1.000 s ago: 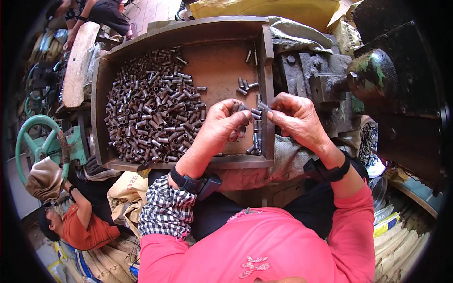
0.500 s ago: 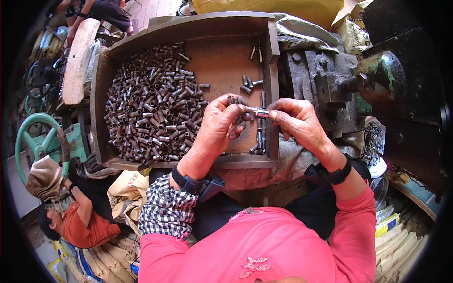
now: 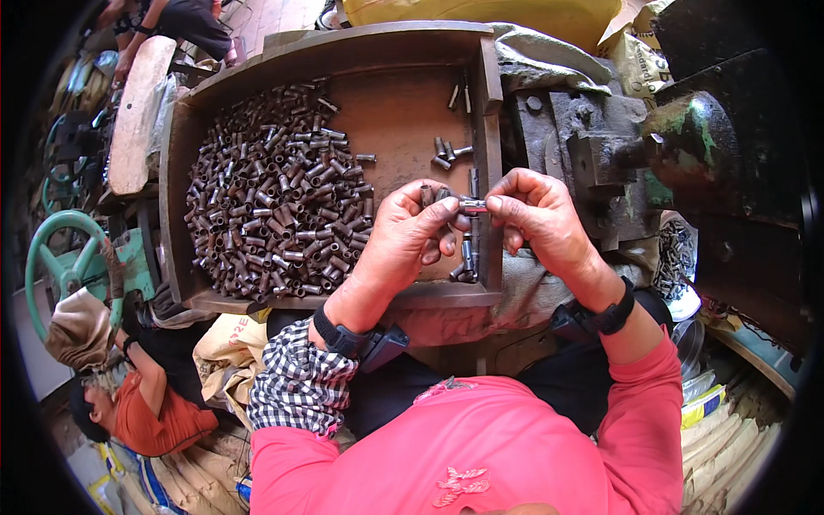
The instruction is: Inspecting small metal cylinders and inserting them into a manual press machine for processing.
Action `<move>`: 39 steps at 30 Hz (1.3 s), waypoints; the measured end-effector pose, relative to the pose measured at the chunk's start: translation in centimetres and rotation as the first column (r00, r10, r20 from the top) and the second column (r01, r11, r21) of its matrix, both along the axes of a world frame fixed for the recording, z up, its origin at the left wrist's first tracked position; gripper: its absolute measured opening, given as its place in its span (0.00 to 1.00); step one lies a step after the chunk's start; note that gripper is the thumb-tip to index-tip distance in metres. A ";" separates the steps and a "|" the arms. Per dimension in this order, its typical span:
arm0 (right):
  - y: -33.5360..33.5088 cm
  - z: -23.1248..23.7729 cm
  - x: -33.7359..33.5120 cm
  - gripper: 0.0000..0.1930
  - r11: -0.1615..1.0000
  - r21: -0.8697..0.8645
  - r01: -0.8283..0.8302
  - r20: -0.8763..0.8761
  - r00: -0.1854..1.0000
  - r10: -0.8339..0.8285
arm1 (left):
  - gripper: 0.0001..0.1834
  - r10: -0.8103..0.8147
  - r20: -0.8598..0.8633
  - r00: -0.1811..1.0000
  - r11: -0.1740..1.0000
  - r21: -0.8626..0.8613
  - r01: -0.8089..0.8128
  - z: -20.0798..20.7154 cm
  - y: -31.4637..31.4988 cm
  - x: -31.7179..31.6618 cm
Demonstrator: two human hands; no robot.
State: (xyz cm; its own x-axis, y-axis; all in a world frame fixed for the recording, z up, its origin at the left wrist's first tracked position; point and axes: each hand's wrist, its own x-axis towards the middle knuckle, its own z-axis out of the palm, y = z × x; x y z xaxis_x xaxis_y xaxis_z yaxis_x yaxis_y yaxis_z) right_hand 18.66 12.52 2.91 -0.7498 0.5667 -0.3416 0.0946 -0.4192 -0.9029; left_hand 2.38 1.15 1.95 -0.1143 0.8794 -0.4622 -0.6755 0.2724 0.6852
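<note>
A rusty metal tray (image 3: 403, 112) lies in front of me, with a heap of several small dark metal sleeves (image 3: 275, 202) filling its left half. Over the tray's right side my left hand (image 3: 403, 240) pinches one end of a short shiny metal pin (image 3: 473, 205). Its curled fingers also hold a few dark sleeves. My right hand (image 3: 536, 215) grips the pin's other end with thumb and forefinger, so both hands meet at the pin. A few loose sleeves (image 3: 446, 154) lie on the bare tray floor just beyond my hands.
A heavy dark machine (image 3: 678, 154) with a rounded housing stands at the right of the tray. A green handwheel (image 3: 60, 257) is at the left. A person in an orange shirt (image 3: 146, 412) sits low at the left. Yellow sacks (image 3: 481, 10) lie behind the tray.
Both hands have shifted slightly toward the tray's right wall and drawn together on the pin. The sleeve heap has not moved.
</note>
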 end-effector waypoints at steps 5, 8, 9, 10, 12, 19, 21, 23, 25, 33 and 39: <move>0.3 0.1 0.2 0.07 0.984 -0.173 -0.047 -0.047 0.998 0.040 | 0.08 0.022 -0.208 0.978 0.999 0.034 -0.016 0.2 -0.3 1.4; 0.5 0.1 0.5 0.07 0.988 -0.148 -0.040 -0.049 0.998 0.033 | 0.08 -0.049 -0.112 0.992 0.999 0.012 0.050 0.4 -0.2 0.9; 0.5 0.4 0.5 0.07 0.994 -0.106 -0.031 -0.029 0.999 0.028 | 0.08 -0.087 -0.124 0.988 0.996 -0.010 0.086 0.3 0.1 0.8; 0.4 0.4 0.5 0.07 0.994 -0.102 -0.029 -0.032 0.999 0.026 | 0.09 -0.088 -0.119 0.989 0.996 0.003 0.089 0.0 0.0 0.7; 0.2 0.1 0.2 0.06 0.992 -0.128 -0.023 -0.054 0.998 0.016 | 0.09 -0.110 -0.069 0.992 0.994 0.011 0.111 0.4 0.0 0.4; -1.2 3.3 1.7 0.15 0.928 0.369 -0.053 0.159 0.987 -0.007 | 0.09 0.002 -0.067 0.998 0.999 0.049 0.001 -0.3 -0.4 -0.3; -2.4 6.5 5.0 0.19 0.596 0.803 -0.014 0.092 0.991 -0.101 | 0.09 0.042 -0.042 0.998 0.996 0.076 -0.039 -1.0 -0.8 -0.7; -4.3 12.4 9.6 0.15 0.495 0.866 -0.074 0.081 0.997 0.006 | 0.09 0.066 -0.100 0.993 0.997 0.045 -0.062 -0.9 -1.4 -1.0; -5.6 16.2 15.1 0.13 0.142 0.987 -0.076 0.102 0.977 -0.188 | 0.08 0.067 -0.121 0.990 0.997 0.046 -0.061 -0.1 -1.6 -0.8; 0.7 15.5 29.3 0.21 0.105 0.914 0.392 -0.084 0.435 -0.896 | 0.08 -0.069 -0.410 0.910 0.989 0.094 0.117 4.1 1.9 3.8; 4.4 11.2 25.4 0.27 0.131 0.565 0.814 -0.593 0.511 -0.622 | 0.08 -0.061 -0.451 0.891 0.990 0.088 0.112 2.2 7.0 5.5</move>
